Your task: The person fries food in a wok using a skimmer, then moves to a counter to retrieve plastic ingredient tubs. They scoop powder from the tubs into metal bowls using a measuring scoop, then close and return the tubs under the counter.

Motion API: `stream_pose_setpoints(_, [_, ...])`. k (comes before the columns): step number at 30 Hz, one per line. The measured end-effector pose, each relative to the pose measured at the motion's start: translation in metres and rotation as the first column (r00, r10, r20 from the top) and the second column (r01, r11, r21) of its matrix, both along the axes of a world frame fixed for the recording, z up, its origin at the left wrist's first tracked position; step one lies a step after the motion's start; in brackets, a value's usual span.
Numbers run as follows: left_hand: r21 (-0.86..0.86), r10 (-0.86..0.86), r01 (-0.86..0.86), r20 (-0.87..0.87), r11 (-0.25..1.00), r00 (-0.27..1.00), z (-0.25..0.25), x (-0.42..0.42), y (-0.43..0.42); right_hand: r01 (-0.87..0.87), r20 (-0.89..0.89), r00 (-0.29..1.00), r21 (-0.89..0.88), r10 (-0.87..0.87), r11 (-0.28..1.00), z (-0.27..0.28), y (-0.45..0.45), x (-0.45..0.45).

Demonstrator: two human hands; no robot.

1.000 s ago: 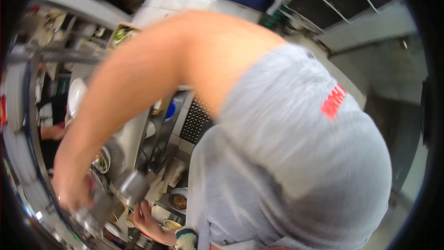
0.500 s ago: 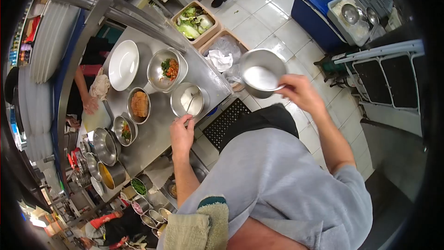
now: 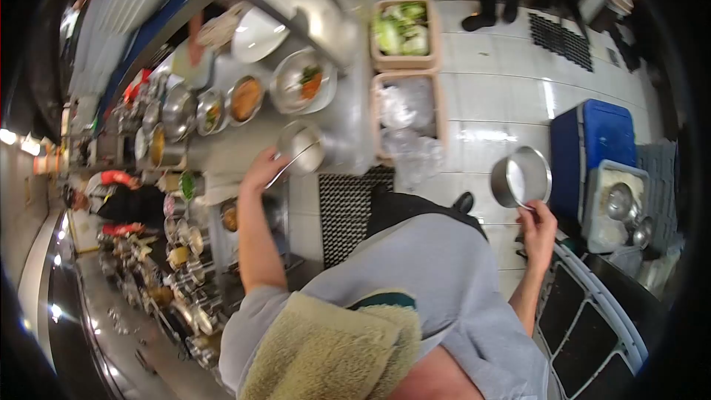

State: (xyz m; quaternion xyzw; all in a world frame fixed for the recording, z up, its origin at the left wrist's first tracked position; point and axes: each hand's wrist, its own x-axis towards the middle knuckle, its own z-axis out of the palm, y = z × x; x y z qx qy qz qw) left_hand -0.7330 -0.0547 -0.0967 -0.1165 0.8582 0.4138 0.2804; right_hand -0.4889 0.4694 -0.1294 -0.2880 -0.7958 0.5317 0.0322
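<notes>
My right hand (image 3: pixel 539 233) grips the rim of a deep steel bowl (image 3: pixel 544 163), held tilted over the floor tiles; something white shows inside it. At the counter's front edge, my left hand (image 3: pixel 263 169) is closed around the handle of a metal spoon (image 3: pixel 295 157). The spoon's other end rests in a steel bowl of white contents (image 3: pixel 305 154). Just behind that bowl is a larger steel bowl (image 3: pixel 287 81) with chopped greens and an orange-red mix. To its left stand a bowl with orange-brown food (image 3: pixel 245 98) and a smaller one with green and red pieces (image 3: pixel 212 112).
Two beige bins, one with lettuce (image 3: pixel 401 28) and one with plastic bags (image 3: pixel 407 107), stand beside the counter. A blue cooler (image 3: pixel 603 130) and a tub with steel bowls (image 3: pixel 618 211) are at right. Other people stand at the back and left.
My view has turned to the right. My right hand has carried the steel bowl rightward, away from the counter and towards the blue cooler. My left hand stays on the spoon.
</notes>
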Motion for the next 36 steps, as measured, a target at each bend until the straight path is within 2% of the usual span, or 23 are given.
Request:
stream_pose_setpoints(2, [0.026, 0.091, -0.092, 0.009, 0.995, 0.996, -0.008, 0.015, 0.006, -0.093, -0.027, 0.995, 0.082, 0.096, 0.992, 0.011, 0.038, -0.010])
stream_pose_setpoints(3, [-0.059, 0.054, -0.054, -0.004, 0.997, 0.999, 0.005, 0.022, 0.027, -0.155, -0.046, 0.986, 0.141, 0.163, 0.978, 0.013, 0.053, -0.016])
stream_pose_setpoints(5, [0.075, 0.100, -0.106, 0.083, 0.991, 0.992, 0.002, 0.026, 0.055, -0.211, -0.074, 0.970, 0.208, 0.231, 0.955, 0.016, 0.078, -0.032])
stream_pose_setpoints(6, [0.113, 0.046, -0.058, 0.105, 0.992, 0.993, 0.007, 0.023, 0.073, -0.224, -0.092, 0.964, 0.223, 0.249, 0.949, 0.023, 0.085, -0.041])
stream_pose_setpoints(9, [0.231, -0.001, -0.024, 0.105, 0.973, 0.994, 0.026, 0.016, 0.155, -0.280, -0.163, 0.933, 0.228, 0.320, 0.933, 0.026, 0.101, -0.076])
stream_pose_setpoints(11, [0.315, -0.019, 0.003, 0.048, 0.949, 0.999, 0.020, 0.009, 0.201, -0.340, -0.134, 0.914, 0.260, 0.383, 0.904, 0.015, 0.108, -0.103])
stream_pose_setpoints(12, [0.298, -0.071, 0.058, 0.030, 0.953, 0.997, 0.013, 0.004, 0.215, -0.349, -0.106, 0.922, 0.192, 0.373, 0.917, 0.016, 0.108, -0.117])
stream_pose_setpoints(13, [0.273, -0.118, 0.112, 0.006, 0.955, 0.993, 0.001, -0.005, 0.229, -0.379, -0.120, 0.903, 0.229, 0.412, 0.897, 0.013, 0.109, -0.132])
stream_pose_setpoints(15, [0.310, -0.163, 0.173, -0.058, 0.935, 0.985, -0.022, -0.023, 0.257, -0.394, -0.166, 0.893, 0.163, 0.419, 0.904, 0.008, 0.112, -0.157])
stream_pose_setpoints(17, [0.132, -0.305, 0.317, -0.103, 0.939, 0.947, -0.033, -0.053, 0.273, -0.414, -0.193, 0.877, 0.159, 0.440, 0.896, 0.013, 0.120, -0.178])
stream_pose_setpoints(18, [0.125, -0.293, 0.307, -0.121, 0.943, 0.949, -0.041, -0.064, 0.280, -0.407, -0.168, 0.884, 0.178, 0.436, 0.896, 0.017, 0.128, -0.185])
stream_pose_setpoints(20, [0.179, -0.238, 0.255, -0.108, 0.950, 0.965, -0.056, -0.090, 0.289, -0.403, -0.158, 0.886, 0.206, 0.437, 0.892, 0.017, 0.145, -0.200])
stream_pose_setpoints(21, [0.179, -0.224, 0.244, -0.123, 0.953, 0.967, -0.061, -0.107, 0.293, -0.345, -0.172, 0.913, 0.159, 0.370, 0.925, 0.015, 0.156, -0.206])
stream_pose_setpoints(22, [0.204, -0.173, 0.208, -0.176, 0.957, 0.969, -0.067, -0.121, 0.296, -0.289, -0.176, 0.936, 0.106, 0.304, 0.952, 0.012, 0.167, -0.210])
stream_pose_setpoints(23, [0.229, -0.120, 0.172, -0.225, 0.958, 0.967, -0.060, -0.131, 0.305, -0.303, -0.179, 0.931, 0.107, 0.318, 0.947, 0.009, 0.180, -0.215])
stream_pose_setpoints(24, [0.291, 0.009, 0.038, -0.156, 0.956, 0.988, -0.051, -0.143, 0.314, -0.235, -0.165, 0.954, 0.100, 0.249, 0.967, 0.006, 0.192, -0.219])
stream_pose_setpoints(25, [0.287, 0.019, 0.026, -0.154, 0.957, 0.988, -0.046, -0.157, 0.319, -0.164, -0.147, 0.973, 0.092, 0.176, 0.982, 0.001, 0.204, -0.223])
stream_pose_setpoints(28, [0.415, 0.282, -0.206, -0.130, 0.886, 0.951, -0.030, -0.193, 0.340, -0.085, -0.116, 0.989, 0.039, 0.089, 0.996, -0.012, 0.240, -0.239])
stream_pose_setpoints(30, [0.469, 0.376, -0.251, -0.193, 0.847, 0.906, -0.034, -0.215, 0.343, -0.074, -0.104, 0.992, 0.026, 0.076, 0.997, -0.025, 0.267, -0.252])
stream_pose_setpoints(32, [0.480, 0.561, -0.436, -0.150, 0.761, 0.815, -0.032, -0.234, 0.352, -0.136, -0.105, 0.985, 0.037, 0.139, 0.990, -0.039, 0.300, -0.279])
stream_pose_setpoints(36, [0.511, 0.679, -0.504, -0.240, 0.696, 0.694, -0.064, -0.277, 0.333, -0.199, -0.110, 0.973, 0.054, 0.204, 0.979, -0.033, 0.348, -0.347])
